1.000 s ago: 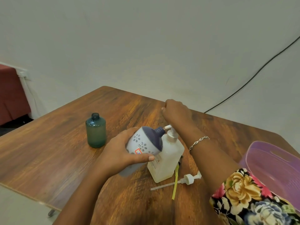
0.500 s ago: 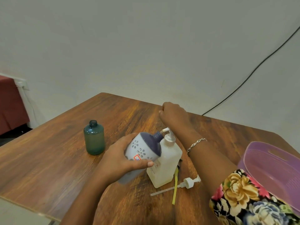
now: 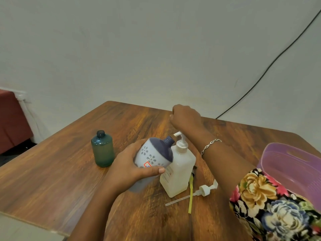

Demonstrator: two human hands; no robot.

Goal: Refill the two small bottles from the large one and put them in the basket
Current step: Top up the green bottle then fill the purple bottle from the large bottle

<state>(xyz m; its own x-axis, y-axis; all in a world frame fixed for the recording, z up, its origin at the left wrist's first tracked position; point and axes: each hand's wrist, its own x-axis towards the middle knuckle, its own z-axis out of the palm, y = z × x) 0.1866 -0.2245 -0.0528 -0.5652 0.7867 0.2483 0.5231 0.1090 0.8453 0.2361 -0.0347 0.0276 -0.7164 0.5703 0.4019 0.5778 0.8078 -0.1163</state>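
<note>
Against the left side of the large bottle, the white bottle leans tilted, its open neck just under the pump nozzle. The left hand grips it, fingers wrapped over its body and thumb along the front. Compared with a second ago, the pump stem stands taller and the right hand sits higher above it. Its fingers are clenched, with nothing seen in them; whether the wrist touches the pump I cannot tell. Well left of the large bottle stands the uncapped green bottle; right of it lie a loose pump on the desk and, farther right, the basket.
</note>
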